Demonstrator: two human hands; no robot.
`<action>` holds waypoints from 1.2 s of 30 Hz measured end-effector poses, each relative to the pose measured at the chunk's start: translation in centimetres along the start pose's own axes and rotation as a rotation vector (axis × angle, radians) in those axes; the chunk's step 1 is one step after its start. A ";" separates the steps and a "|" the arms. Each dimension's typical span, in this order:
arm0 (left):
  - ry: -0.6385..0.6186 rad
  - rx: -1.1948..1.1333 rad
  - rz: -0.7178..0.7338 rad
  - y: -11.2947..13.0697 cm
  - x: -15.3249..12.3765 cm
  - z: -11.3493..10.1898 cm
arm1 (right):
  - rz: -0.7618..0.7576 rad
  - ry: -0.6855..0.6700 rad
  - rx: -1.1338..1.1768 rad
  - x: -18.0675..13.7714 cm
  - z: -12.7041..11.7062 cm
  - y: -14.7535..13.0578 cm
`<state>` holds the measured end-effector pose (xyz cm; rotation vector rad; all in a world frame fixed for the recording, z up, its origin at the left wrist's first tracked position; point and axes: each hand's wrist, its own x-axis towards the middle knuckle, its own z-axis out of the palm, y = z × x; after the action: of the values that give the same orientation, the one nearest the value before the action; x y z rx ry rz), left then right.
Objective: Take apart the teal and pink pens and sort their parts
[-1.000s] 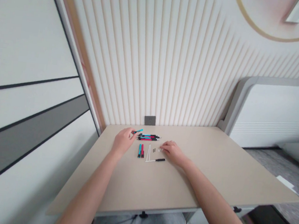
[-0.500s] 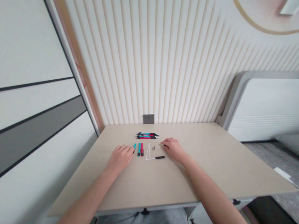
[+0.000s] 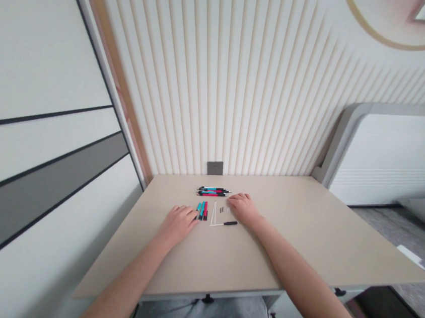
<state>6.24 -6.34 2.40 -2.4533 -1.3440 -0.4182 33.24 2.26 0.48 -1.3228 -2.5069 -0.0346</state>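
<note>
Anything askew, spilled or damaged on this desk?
Nothing looks spilled or damaged. Mildly askew: the thin white sticks lie at angles, while the pens behind them lie nearly parallel. The left hand partly hides one cyan piece, so its near end can't be checked.

Two cyan-and-black pen barrels (image 3: 202, 210) (one partly hidden) lie beside a red barrel (image 3: 206, 210)

A second on, a person's left hand (image 3: 178, 223) is down from the left end of the pens (image 3: 213, 192) to the near side of the tabletop (image 3: 305, 214) layout, its blue barrel (image 3: 199, 207) now just beside another blue barrel (image 3: 202, 210). The right hand's (image 3: 245, 209) fingertips sit closer to the pens' tips.
</note>
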 end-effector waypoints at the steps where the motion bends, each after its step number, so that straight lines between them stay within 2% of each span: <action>1: 0.002 -0.016 -0.002 0.1 0.1 0.0 | 0.003 -0.004 -0.020 0.1 0.1 0.0; 7: 0.005 -0.064 0.014 0.7 0.4 0.1 | 0.030 0.000 -0.073 0.4 -0.1 -0.3; 15: -0.006 -0.049 0.016 0.3 -0.1 0.6 | 0.119 0.067 0.036 -1.1 -1.3 -0.3; 21: -0.024 -0.049 -0.012 0.0 -0.3 0.6 | 0.121 0.022 0.053 -2.3 -1.7 -0.4; 29: 0.001 -0.045 -0.031 -0.2 -0.3 0.5 | 0.119 -0.019 0.064 -2.4 -1.9 -1.1; 36: -0.045 -0.058 -0.057 -0.1 -0.2 0.3 | 0.134 -0.044 0.040 -2.6 -2.5 -0.9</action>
<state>6.03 -6.35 2.09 -2.4904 -1.4422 -0.4239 34.49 -0.74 2.27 -1.4872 -2.4350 0.0747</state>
